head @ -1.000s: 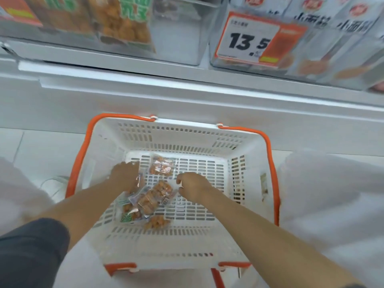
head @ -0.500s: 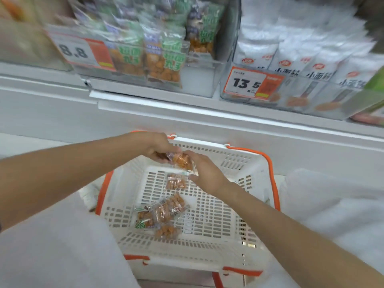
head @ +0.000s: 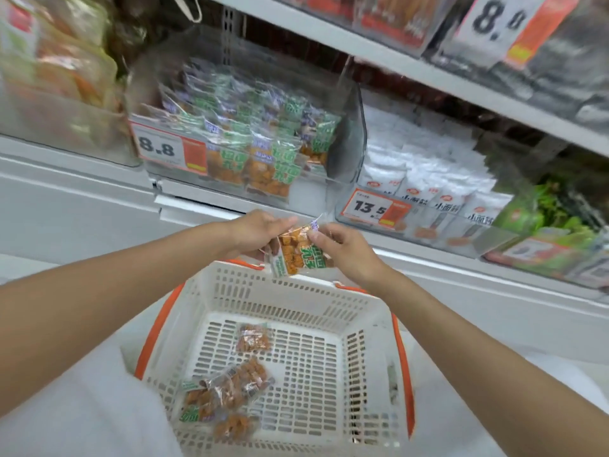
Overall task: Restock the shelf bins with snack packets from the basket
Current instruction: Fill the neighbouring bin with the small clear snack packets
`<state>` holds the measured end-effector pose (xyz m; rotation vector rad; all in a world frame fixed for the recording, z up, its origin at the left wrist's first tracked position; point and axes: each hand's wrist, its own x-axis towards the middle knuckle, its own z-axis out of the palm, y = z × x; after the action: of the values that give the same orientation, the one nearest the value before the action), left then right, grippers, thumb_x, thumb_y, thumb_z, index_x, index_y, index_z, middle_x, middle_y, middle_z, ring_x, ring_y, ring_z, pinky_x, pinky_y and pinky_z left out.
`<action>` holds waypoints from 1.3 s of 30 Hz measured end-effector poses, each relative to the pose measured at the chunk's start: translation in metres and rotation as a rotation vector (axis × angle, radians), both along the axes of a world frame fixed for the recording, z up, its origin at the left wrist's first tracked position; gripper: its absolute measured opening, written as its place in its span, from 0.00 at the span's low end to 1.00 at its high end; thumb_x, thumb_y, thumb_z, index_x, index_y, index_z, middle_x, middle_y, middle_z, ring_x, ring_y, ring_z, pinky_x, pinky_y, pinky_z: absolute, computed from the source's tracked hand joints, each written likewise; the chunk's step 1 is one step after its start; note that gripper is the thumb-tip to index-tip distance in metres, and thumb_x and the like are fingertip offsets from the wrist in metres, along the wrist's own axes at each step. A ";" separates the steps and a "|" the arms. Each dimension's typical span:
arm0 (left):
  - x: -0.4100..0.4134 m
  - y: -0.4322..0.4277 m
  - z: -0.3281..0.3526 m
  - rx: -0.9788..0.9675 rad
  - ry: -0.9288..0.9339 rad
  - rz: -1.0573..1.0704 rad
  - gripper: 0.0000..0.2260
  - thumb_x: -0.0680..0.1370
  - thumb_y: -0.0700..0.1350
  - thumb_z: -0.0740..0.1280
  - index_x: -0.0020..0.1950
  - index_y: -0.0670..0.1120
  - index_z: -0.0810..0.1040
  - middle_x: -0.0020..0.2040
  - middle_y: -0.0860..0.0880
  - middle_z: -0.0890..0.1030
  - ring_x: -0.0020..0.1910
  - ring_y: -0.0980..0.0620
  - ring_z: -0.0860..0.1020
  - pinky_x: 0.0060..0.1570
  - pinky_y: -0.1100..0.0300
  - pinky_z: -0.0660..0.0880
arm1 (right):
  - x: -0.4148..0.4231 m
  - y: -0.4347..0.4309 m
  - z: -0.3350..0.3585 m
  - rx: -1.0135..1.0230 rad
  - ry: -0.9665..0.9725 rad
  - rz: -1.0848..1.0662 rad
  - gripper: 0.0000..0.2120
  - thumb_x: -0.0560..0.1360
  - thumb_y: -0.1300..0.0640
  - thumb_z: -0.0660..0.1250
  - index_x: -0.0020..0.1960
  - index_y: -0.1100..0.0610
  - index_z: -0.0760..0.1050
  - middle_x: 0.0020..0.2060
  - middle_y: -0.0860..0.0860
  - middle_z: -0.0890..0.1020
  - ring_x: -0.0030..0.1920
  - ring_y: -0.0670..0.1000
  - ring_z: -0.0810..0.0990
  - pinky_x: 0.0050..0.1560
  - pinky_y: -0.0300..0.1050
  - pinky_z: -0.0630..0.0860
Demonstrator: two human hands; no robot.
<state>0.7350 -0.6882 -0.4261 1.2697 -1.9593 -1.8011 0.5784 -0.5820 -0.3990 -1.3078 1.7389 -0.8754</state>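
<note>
A clear snack packet (head: 298,253) with orange cubes and green lettering hangs above the far rim of the white basket (head: 296,293). My left hand (head: 258,234) grips its left side and my right hand (head: 342,247) pinches its top right corner. Several more packets (head: 230,387) lie on the basket floor, at the left. Just above my hands stands a clear shelf bin (head: 346,150) holding the same green-and-orange packets, with an 8.8 price tag (head: 168,150) on its front.
The basket has orange handles (head: 403,374) and stands on the floor below a white shelf ledge (head: 82,192). To the right, a bin of white packets (head: 428,179) carries a 13.5 tag. A higher shelf (head: 428,70) runs across the top right.
Both hands have risen out of the basket with one packet, from the basket floor up to just under the 8.8 bin. The view has tilted up toward the shelves.
</note>
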 end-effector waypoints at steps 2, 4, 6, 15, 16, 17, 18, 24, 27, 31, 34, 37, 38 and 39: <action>-0.002 -0.003 0.003 -0.037 0.059 0.050 0.24 0.80 0.61 0.58 0.41 0.41 0.77 0.31 0.44 0.77 0.31 0.53 0.74 0.30 0.64 0.75 | -0.002 -0.006 0.009 0.014 -0.059 -0.013 0.11 0.80 0.52 0.64 0.49 0.60 0.78 0.39 0.61 0.75 0.43 0.51 0.76 0.41 0.43 0.79; -0.005 -0.004 0.005 -0.005 0.122 0.090 0.28 0.79 0.62 0.58 0.42 0.37 0.78 0.34 0.40 0.79 0.34 0.49 0.77 0.40 0.58 0.80 | -0.003 -0.008 0.021 0.016 -0.064 0.002 0.14 0.79 0.50 0.67 0.50 0.62 0.78 0.42 0.66 0.78 0.43 0.54 0.77 0.44 0.47 0.80; -0.006 -0.002 0.012 0.003 0.170 0.105 0.28 0.80 0.62 0.56 0.40 0.39 0.77 0.30 0.44 0.78 0.33 0.50 0.77 0.42 0.56 0.79 | -0.005 -0.009 0.037 0.020 -0.001 0.014 0.09 0.76 0.52 0.71 0.45 0.58 0.78 0.37 0.54 0.80 0.36 0.47 0.76 0.39 0.40 0.73; 0.001 -0.019 0.058 -1.130 0.100 0.391 0.16 0.83 0.51 0.52 0.43 0.47 0.73 0.39 0.51 0.75 0.40 0.50 0.71 0.37 0.54 0.66 | -0.039 -0.036 0.116 -0.270 0.297 -0.197 0.10 0.77 0.51 0.69 0.49 0.59 0.80 0.45 0.57 0.84 0.42 0.48 0.81 0.49 0.47 0.77; 0.003 -0.027 0.060 -1.213 0.084 0.373 0.12 0.83 0.49 0.54 0.48 0.46 0.75 0.44 0.50 0.77 0.45 0.50 0.72 0.41 0.54 0.68 | -0.042 -0.044 0.121 -0.289 0.308 -0.218 0.11 0.78 0.52 0.68 0.50 0.60 0.80 0.46 0.57 0.84 0.43 0.50 0.81 0.52 0.48 0.77; 0.004 -0.035 0.061 -1.278 0.050 0.331 0.11 0.83 0.48 0.56 0.54 0.46 0.76 0.51 0.49 0.78 0.52 0.48 0.73 0.48 0.52 0.70 | -0.044 -0.054 0.124 -0.299 0.325 -0.232 0.10 0.78 0.52 0.68 0.50 0.60 0.79 0.45 0.56 0.84 0.43 0.49 0.80 0.51 0.47 0.76; 0.005 -0.044 0.061 -1.320 -0.006 0.280 0.12 0.83 0.48 0.57 0.60 0.46 0.76 0.58 0.48 0.78 0.59 0.47 0.72 0.56 0.50 0.68 | -0.044 -0.064 0.127 -0.305 0.369 -0.230 0.09 0.78 0.52 0.68 0.50 0.59 0.79 0.43 0.53 0.83 0.42 0.48 0.79 0.48 0.45 0.75; 0.012 -0.078 0.053 -1.272 -0.368 0.036 0.21 0.83 0.57 0.51 0.75 0.55 0.66 0.78 0.50 0.61 0.78 0.50 0.54 0.74 0.47 0.48 | -0.042 -0.138 0.142 -0.052 0.848 0.005 0.09 0.76 0.57 0.66 0.39 0.60 0.73 0.32 0.53 0.71 0.33 0.51 0.69 0.33 0.44 0.63; 0.015 -0.081 0.053 -1.232 -0.441 -0.017 0.23 0.83 0.59 0.46 0.77 0.58 0.59 0.78 0.50 0.59 0.78 0.51 0.53 0.76 0.46 0.46 | -0.039 -0.170 0.139 0.119 1.088 0.200 0.11 0.76 0.62 0.63 0.35 0.61 0.67 0.30 0.54 0.66 0.30 0.51 0.64 0.33 0.46 0.61; 0.013 -0.082 0.051 -1.249 -0.448 -0.005 0.23 0.83 0.59 0.46 0.78 0.57 0.58 0.78 0.49 0.59 0.78 0.51 0.55 0.76 0.45 0.48 | -0.034 -0.198 0.114 0.309 1.221 0.331 0.16 0.78 0.62 0.59 0.33 0.57 0.62 0.32 0.53 0.66 0.36 0.55 0.67 0.30 0.45 0.61; 0.013 -0.084 0.045 -1.304 -0.452 0.031 0.24 0.82 0.58 0.45 0.75 0.56 0.66 0.75 0.47 0.68 0.75 0.48 0.63 0.73 0.42 0.57 | -0.031 -0.208 0.093 0.329 1.178 0.323 0.06 0.78 0.58 0.61 0.47 0.61 0.72 0.45 0.58 0.77 0.45 0.56 0.73 0.37 0.43 0.68; 0.013 -0.086 0.042 -1.346 -0.481 0.022 0.25 0.79 0.57 0.48 0.68 0.52 0.76 0.66 0.44 0.77 0.67 0.44 0.74 0.65 0.40 0.69 | -0.036 -0.211 0.080 0.297 1.146 0.335 0.26 0.74 0.53 0.69 0.69 0.59 0.68 0.61 0.55 0.77 0.56 0.56 0.77 0.50 0.44 0.74; 0.013 -0.086 0.042 -1.347 -0.496 0.015 0.24 0.79 0.56 0.49 0.67 0.52 0.77 0.65 0.44 0.78 0.66 0.44 0.75 0.64 0.40 0.70 | -0.038 -0.212 0.079 0.281 1.164 0.345 0.29 0.73 0.52 0.70 0.70 0.58 0.66 0.62 0.54 0.75 0.57 0.56 0.76 0.49 0.44 0.73; 0.013 -0.085 0.043 -1.350 -0.503 0.012 0.24 0.79 0.56 0.49 0.67 0.52 0.77 0.65 0.44 0.78 0.65 0.44 0.76 0.63 0.41 0.71 | -0.038 -0.212 0.080 0.289 1.175 0.354 0.30 0.73 0.51 0.71 0.70 0.58 0.65 0.62 0.54 0.75 0.56 0.56 0.75 0.49 0.44 0.72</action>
<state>0.7481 -0.7730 -0.3831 1.1431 -2.5113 0.1437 0.5406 -0.7942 -0.3190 -2.0078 2.1939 0.4863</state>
